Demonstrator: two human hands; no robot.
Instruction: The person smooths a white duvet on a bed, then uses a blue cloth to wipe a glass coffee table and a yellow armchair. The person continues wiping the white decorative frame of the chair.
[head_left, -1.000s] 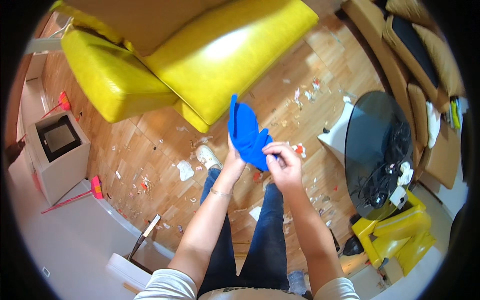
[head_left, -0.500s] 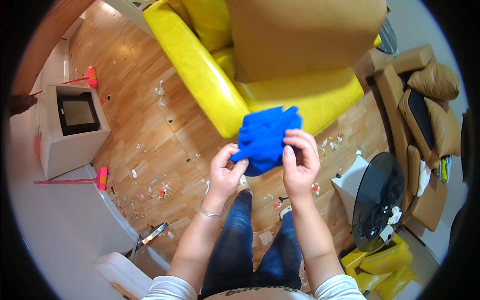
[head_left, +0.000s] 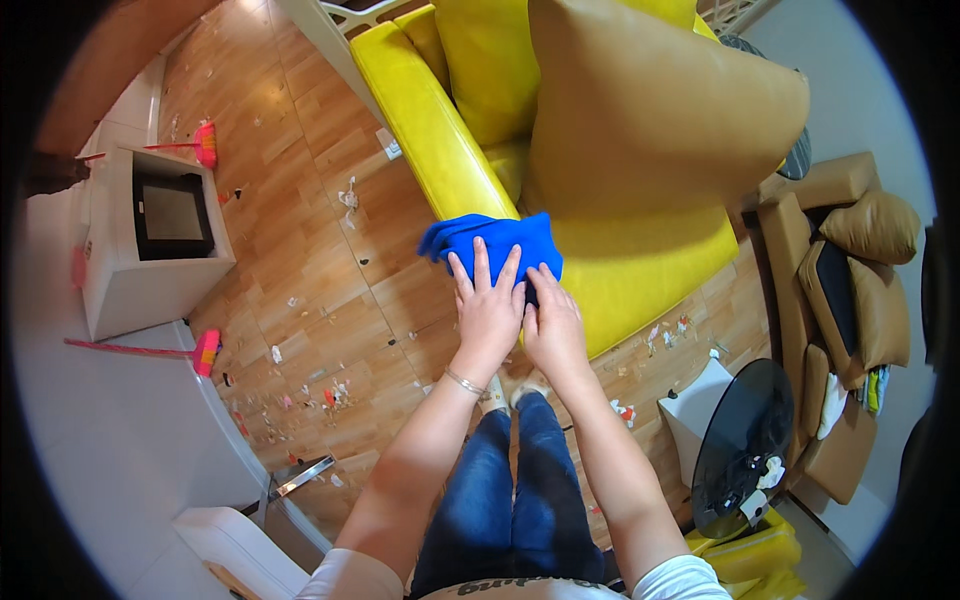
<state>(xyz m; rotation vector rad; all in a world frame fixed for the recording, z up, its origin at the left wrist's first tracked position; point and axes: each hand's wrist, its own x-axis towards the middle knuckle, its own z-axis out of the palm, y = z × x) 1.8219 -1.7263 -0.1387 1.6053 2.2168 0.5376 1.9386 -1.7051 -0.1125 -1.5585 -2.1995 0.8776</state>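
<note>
Lying under both hands (head_left: 520, 315): blue cloth (head_left: 495, 240)

Both my forearms reach forward from my body, side by side. My left hand (head_left: 487, 308) lies flat, fingers spread, on the blue cloth (head_left: 492, 240). My right hand (head_left: 553, 325) presses just beside it, touching the cloth's near edge.

Obstacles: tan cushion (head_left: 660, 110) crowds yellow sofa (head_left: 640, 260) seat; front seat strip free; scrap-littered wood floor (head_left: 300, 260) open leftward.
</note>
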